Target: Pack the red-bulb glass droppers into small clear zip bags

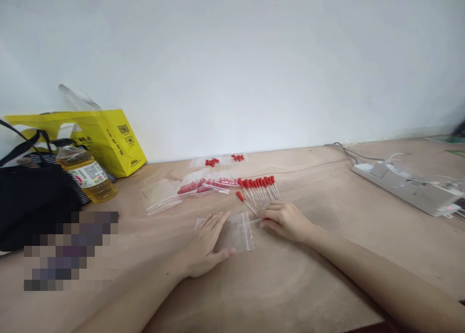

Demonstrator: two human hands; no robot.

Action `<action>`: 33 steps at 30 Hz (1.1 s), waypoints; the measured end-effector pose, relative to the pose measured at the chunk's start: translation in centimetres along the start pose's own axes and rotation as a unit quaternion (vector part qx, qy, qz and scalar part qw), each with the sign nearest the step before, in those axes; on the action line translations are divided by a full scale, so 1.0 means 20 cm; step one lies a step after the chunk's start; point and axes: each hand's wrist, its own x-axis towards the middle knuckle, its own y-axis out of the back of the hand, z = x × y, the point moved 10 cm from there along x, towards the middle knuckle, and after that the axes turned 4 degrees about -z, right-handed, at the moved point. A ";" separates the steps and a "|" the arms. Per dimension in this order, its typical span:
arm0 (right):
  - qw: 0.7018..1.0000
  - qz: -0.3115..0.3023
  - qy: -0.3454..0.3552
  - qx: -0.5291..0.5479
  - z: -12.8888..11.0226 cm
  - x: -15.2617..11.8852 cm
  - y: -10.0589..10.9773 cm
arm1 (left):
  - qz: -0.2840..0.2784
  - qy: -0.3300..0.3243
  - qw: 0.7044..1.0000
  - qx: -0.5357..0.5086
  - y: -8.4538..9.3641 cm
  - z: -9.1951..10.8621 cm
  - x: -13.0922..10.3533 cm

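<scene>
A clear zip bag [238, 234] lies flat on the wooden table. Across its left part rests my left hand [209, 246], fingers stretched out. My right hand [286, 221] is closed around a dropper, whose thin clear stem [256, 220] points left at the bag's zip edge; its red end is mostly hidden by the fingers. Just behind, a single red-topped dropper [240, 196] lies slanted. A row of several red-topped droppers [257, 183] is beyond it, beside filled clear bags [205, 184] with red tops showing through.
Flat empty bags [162, 195] lie left of the filled ones. More bagged red tops [211, 162] are near the wall. An oil bottle [87, 173], yellow bag [109, 139] and black bag [36, 202] stand left. A power strip [403, 188] with cables is right.
</scene>
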 end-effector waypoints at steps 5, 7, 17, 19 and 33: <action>0.991 -0.019 0.013 0.132 -0.08 0.02 -0.03 | 0.003 0.013 1.000 0.005 0.00 -0.01 0.00; 0.988 -0.034 0.023 0.146 -0.11 0.01 -0.04 | 0.014 0.005 1.000 0.001 0.00 0.00 0.00; 0.964 -0.006 -0.035 0.265 -0.04 0.02 -0.08 | 0.032 0.002 0.999 -0.028 0.03 -0.03 0.00; 0.960 0.002 -0.058 0.275 -0.01 0.01 -0.09 | 0.033 -0.002 0.999 -0.031 0.03 -0.03 0.00; 0.997 0.016 -0.039 0.063 -0.01 0.14 -0.11 | 0.088 -0.016 0.995 -0.033 0.05 -0.04 0.00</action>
